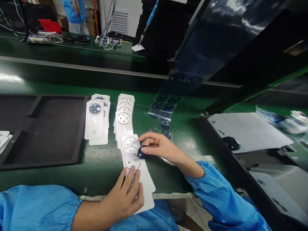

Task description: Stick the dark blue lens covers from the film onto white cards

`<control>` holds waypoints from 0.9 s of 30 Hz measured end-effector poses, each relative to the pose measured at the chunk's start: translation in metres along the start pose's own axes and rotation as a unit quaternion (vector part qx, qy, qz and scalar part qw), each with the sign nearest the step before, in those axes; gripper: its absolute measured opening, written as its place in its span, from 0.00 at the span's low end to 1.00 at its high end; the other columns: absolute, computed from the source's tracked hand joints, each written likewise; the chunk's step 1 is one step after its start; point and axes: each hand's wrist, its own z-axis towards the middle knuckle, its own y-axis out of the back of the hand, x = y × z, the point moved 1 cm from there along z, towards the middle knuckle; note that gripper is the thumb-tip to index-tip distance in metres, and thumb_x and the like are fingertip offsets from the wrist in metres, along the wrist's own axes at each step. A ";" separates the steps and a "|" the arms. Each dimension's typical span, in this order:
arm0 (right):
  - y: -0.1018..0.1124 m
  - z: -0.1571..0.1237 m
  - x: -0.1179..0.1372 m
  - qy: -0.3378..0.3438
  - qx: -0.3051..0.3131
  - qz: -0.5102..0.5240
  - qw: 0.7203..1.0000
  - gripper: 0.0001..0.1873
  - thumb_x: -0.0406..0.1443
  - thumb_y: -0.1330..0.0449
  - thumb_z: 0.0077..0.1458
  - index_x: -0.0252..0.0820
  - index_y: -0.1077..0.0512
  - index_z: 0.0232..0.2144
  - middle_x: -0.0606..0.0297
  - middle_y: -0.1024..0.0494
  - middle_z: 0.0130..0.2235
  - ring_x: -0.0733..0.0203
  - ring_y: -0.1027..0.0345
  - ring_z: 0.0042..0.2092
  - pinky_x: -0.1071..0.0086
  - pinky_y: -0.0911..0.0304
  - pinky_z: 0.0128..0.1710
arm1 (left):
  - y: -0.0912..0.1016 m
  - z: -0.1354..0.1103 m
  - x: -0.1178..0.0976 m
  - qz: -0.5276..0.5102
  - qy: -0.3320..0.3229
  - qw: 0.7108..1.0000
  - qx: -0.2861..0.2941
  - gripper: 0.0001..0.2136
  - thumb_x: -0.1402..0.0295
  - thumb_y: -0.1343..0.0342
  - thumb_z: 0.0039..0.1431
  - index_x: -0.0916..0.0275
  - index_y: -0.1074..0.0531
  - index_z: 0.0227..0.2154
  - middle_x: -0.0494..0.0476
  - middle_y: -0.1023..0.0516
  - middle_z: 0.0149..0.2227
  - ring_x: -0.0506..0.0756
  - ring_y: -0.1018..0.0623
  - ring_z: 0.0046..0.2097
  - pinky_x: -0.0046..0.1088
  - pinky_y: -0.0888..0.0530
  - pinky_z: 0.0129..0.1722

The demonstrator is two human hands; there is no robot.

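Note:
My right hand (157, 146) pinches a dark blue round sticker (141, 153) with small holes between thumb and fingers. The sticker overlaps the right edge of the ring-shaped camera area on the top white phone back cover (146, 200). My left hand (127, 192) rests on that cover with its fingers stretched out, the tips just below the ring. Under it lie more covers, fanned out. Right of my right hand, a clear strip (157, 113) carries several dark round stickers (165, 125).
Beyond my hands stands a fanned row of white covers (124, 128). Left of it, covers with dark stickers (94, 123) are stacked near a black tray (53, 128). At right, a dark tray holds larger white sheets (250, 128). A blue-handled tool (150, 17) hangs above the back ledge.

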 end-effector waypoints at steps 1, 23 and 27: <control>-0.006 -0.001 -0.002 -0.003 -0.005 -0.009 1.000 0.18 0.43 0.27 0.47 0.40 0.25 0.37 0.68 0.21 0.29 0.64 0.27 0.32 0.69 0.34 0.35 | 0.001 0.000 0.000 -0.002 0.001 1.000 0.003 0.13 0.66 0.41 0.63 0.67 0.33 0.45 0.75 0.22 0.50 0.70 0.22 0.54 0.63 0.37 0.61; -0.046 -0.015 -0.026 -0.095 -0.085 -0.072 0.989 0.14 0.45 0.30 0.50 0.45 0.25 0.34 0.70 0.26 0.22 0.63 0.36 0.23 0.67 0.39 0.22 | 0.009 0.001 0.005 -0.026 0.000 1.000 0.018 0.08 0.66 0.44 0.66 0.63 0.29 0.45 0.62 0.24 0.49 0.61 0.24 0.50 0.57 0.30 0.59; -0.045 -0.015 -0.026 -0.091 -0.077 -0.075 0.990 0.13 0.45 0.30 0.50 0.46 0.26 0.34 0.70 0.26 0.22 0.63 0.35 0.23 0.67 0.38 0.23 | 0.008 0.000 0.003 -0.028 -0.001 0.999 0.021 0.08 0.66 0.45 0.66 0.63 0.29 0.45 0.62 0.24 0.49 0.62 0.24 0.51 0.57 0.29 0.58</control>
